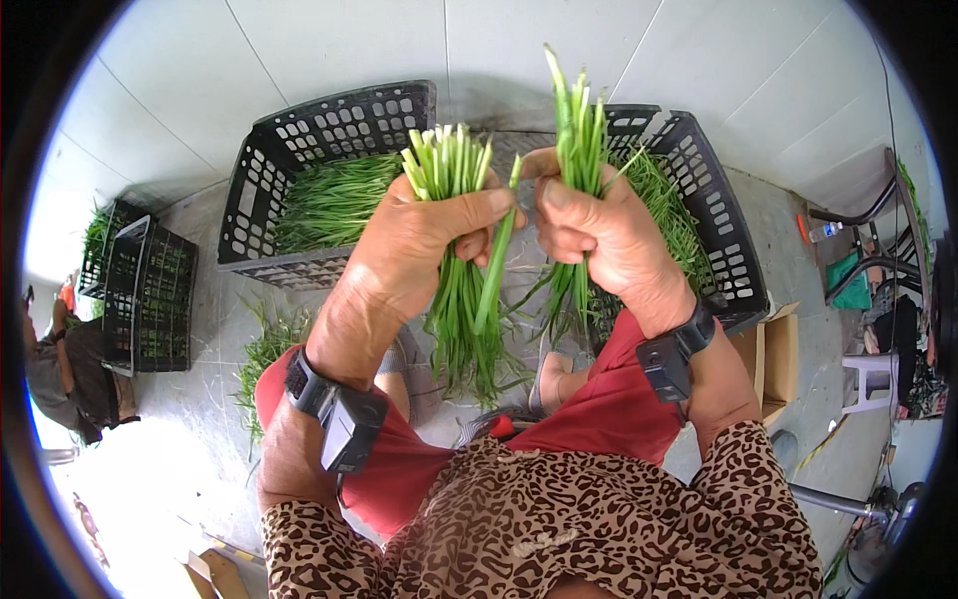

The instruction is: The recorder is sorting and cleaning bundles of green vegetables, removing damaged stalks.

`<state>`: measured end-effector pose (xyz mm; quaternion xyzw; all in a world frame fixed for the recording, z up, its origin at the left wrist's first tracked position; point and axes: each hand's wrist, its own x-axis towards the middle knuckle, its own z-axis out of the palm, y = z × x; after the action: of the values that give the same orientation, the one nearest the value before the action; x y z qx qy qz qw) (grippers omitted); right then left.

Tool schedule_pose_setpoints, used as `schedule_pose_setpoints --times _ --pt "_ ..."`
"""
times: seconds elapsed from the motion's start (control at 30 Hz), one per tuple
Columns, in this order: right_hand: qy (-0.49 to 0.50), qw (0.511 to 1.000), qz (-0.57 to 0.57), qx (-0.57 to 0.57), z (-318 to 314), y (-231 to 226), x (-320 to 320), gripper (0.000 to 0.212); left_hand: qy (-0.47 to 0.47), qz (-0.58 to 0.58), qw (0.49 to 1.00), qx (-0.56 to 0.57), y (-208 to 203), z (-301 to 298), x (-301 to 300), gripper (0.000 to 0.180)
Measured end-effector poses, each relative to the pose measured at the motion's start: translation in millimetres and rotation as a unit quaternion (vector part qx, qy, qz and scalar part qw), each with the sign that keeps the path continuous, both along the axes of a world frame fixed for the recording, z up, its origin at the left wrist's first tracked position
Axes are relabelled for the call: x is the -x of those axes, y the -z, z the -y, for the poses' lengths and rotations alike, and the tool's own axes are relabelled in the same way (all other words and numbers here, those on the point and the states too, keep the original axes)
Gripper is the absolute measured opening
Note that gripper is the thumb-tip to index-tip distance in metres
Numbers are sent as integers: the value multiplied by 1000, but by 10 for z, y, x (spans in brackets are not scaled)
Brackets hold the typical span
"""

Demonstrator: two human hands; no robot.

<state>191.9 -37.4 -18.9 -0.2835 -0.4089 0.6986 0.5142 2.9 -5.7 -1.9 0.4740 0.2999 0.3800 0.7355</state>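
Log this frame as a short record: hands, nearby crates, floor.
Left hand: grips a thick bunch of green stalks, pale ends up
Right hand: grips a thinner bunch, also pale ends up
Near left crate: black, stalks lying inside
Near right crate: black, greens inside, partly hidden by the right hand
Floor: loose greens close to the near left crate

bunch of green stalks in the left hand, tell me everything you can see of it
The thick bunch of slender green stalks looks like fresh plant matter, with pale, cut-looking ends at the top and darker, flat leaves hanging loosely below. It is held roughly upright over the grey tiled floor. The bare left hand grips its upper part, thumb across the front. No tie shows.
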Motion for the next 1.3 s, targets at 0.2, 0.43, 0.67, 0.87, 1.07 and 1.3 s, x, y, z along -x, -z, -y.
schedule_pose_setpoints --times 0.2,0.43,0.67,0.87,1.07,1.3 --pt "21 999 47 -3 14 -32 38 20 12 -2 999 30 46 22 -87 3" --pt "47 995 77 -31 -8 -12 24 15 44 -34 998 34 21 36 -102 5" --pt "143 985 84 -37 -96 -4 -83 16 39 -79 996 25 40 48 -77 9" --pt "147 986 76 -34 -94 -4 -90 25 21 -92 995 16 52 51 -81 11" --pt "66 990 120 -25 -9 -1 39 19 17 -78 997 17 44 70 -103 8" --pt "60 994 94 -10 -15 6 22 16 20 -40 997 68 54 37 -76 7"
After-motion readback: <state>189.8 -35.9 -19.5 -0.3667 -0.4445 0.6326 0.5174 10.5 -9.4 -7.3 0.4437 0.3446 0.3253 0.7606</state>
